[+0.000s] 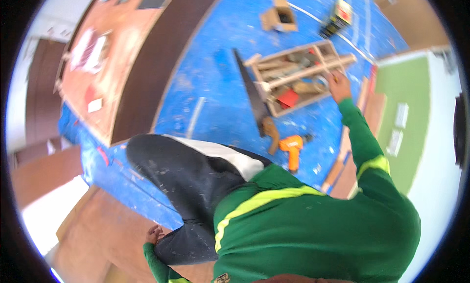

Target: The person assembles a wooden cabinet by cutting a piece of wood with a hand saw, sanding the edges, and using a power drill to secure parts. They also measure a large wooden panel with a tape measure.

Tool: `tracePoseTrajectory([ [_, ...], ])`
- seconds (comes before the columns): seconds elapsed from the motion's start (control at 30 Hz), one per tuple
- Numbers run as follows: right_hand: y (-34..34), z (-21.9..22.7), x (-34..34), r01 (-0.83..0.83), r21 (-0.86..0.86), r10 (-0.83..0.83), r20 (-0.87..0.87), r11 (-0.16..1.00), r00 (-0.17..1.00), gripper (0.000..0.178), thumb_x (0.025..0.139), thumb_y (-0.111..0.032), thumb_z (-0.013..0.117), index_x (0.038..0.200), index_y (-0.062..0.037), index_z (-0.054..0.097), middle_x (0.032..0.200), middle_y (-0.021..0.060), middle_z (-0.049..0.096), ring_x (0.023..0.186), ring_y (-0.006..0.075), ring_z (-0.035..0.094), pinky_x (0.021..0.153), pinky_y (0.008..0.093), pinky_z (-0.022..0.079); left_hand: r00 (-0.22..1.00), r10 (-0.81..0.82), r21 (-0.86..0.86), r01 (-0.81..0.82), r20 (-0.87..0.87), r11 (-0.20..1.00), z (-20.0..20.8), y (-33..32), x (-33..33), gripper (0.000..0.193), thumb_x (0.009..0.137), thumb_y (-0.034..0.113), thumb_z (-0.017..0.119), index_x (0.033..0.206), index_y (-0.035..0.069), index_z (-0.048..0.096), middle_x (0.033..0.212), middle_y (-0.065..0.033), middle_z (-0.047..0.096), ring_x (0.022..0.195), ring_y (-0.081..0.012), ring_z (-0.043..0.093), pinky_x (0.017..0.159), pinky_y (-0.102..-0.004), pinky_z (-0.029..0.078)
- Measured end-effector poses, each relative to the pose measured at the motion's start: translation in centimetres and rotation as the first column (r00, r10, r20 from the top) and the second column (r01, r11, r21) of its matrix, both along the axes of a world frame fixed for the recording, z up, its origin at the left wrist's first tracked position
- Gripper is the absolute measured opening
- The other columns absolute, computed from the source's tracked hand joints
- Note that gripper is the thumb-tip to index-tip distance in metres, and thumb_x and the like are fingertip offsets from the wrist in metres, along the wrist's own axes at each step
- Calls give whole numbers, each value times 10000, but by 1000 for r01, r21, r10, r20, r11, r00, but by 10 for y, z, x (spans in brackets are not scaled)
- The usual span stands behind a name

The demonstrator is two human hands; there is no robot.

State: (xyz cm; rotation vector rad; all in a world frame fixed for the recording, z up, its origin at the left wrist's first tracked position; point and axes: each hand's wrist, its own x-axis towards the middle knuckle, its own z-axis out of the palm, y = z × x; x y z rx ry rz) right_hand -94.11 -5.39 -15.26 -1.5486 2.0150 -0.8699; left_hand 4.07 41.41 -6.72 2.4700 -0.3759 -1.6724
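My right hand (pixel 339 85) reaches far out to an open wooden toolbox (pixel 274 60) on the blue floor. Its fingers are curled at the box's right rim, next to a thin wooden strip (pixel 324 60); whether it grips the strip is unclear. The box holds several tools and a red item (pixel 288 98). My left hand (pixel 155 233) rests low on a brown board (pixel 112 234) beside my knee, fingers spread, holding nothing. I wear a green top with yellow stripes and dark trousers.
A hand saw (pixel 250 90) with a wooden handle leans at the toolbox's left side. An orange drill (pixel 292 148) lies just below it. A small cardboard box (pixel 280 15) and a yellow-black object (pixel 339 16) sit farther away. A large brown panel (pixel 142 58) lies at left.
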Motion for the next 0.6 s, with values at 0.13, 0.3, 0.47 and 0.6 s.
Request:
tracePoseTrajectory([
  [0.13, 4, 22, 48, -20, 50, 27, -153, 999, 988, 313, 1035, -279, 657, 1145, -3, 754, 1019, 244, 767, 976, 403, 758, 860, 472, 568, 998, 40, 55, -43, 56, 998, 7, 2, -8, 633, 1020, 305, 762, 1515, -5, 518, 1162, -179, 725, 945, -297, 760, 792, -396, 636],
  [0.3, 12, 2, 47, -141, -137, 114, -189, 980, 975, 307, 1036, -292, 645, 1112, -15, 754, 1005, 247, 761, 921, 452, 728, 823, 488, 564, 999, 37, 56, -38, 18, 998, -1, -2, -8, 664, 1015, 345, 770, 1528, 12, 513, 1175, -177, 723, 958, -289, 756, 809, -405, 636],
  [0.47, 31, -4, 19, 89, 54, -75, -215, 995, 974, 345, 1031, -349, 642, 1090, -31, 762, 967, 257, 749, 888, 451, 716, 814, 490, 564, 1000, 19, 15, -18, -16, 1000, -4, 6, 5, 661, 1015, 381, 771, 1532, 51, 525, 1202, -194, 721, 1014, -303, 745, 860, -429, 645],
  [0.6, 74, -8, -4, 210, 147, -169, -250, 967, 953, 337, 999, -356, 653, 1055, -40, 758, 1009, 285, 745, 959, 490, 715, 857, 532, 569, 998, -48, -9, 48, -34, 999, -5, -4, 9, 661, 1009, 373, 779, 1530, 47, 534, 1213, -208, 717, 1013, -318, 747, 876, -444, 651],
])
